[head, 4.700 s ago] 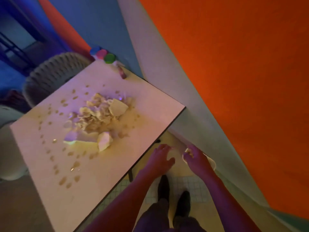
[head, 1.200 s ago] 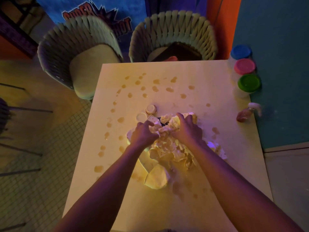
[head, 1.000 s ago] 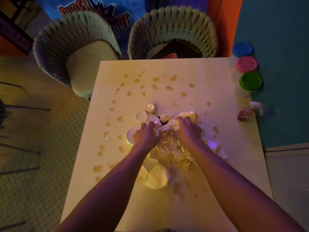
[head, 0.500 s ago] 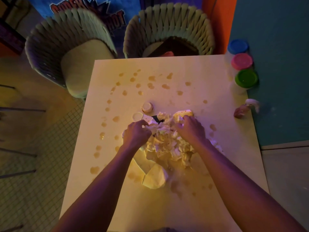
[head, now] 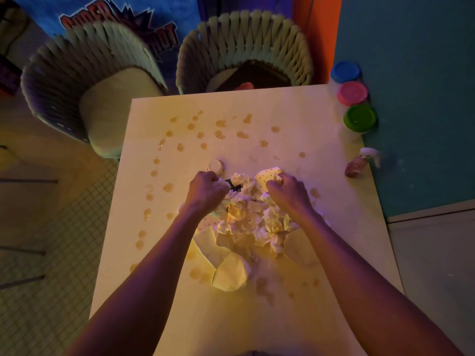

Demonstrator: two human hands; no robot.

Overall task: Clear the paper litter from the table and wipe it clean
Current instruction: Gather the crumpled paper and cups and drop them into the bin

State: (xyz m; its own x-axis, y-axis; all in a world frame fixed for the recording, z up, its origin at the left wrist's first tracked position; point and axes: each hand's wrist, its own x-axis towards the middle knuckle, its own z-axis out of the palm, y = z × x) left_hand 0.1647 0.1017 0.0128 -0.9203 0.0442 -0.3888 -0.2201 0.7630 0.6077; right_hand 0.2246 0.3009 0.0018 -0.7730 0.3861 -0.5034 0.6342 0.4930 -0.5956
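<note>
A heap of crumpled paper litter (head: 253, 218) lies in the middle of the pale table (head: 257, 319). My left hand (head: 207, 192) grips the heap's left side with curled fingers. My right hand (head: 288, 192) grips its right side, next to a spotted paper piece (head: 267, 177). A small upturned paper cup (head: 216, 166) stands just beyond my left hand. Flat paper pieces (head: 228, 274) lie at the heap's near edge. Brownish liquid drops (head: 221, 123) are scattered over the tabletop around the heap.
Three tubs with blue (head: 345, 70), pink (head: 352, 92) and green (head: 359, 118) lids stand at the table's far right corner. A small spray bottle (head: 362, 163) lies on the right edge. Two woven chairs (head: 90, 80) (head: 246, 50) stand beyond the table. A teal wall is at the right.
Both hands have moved slightly apart on the heap, from close together at its far middle to its left and right sides, bunching the paper between them.
</note>
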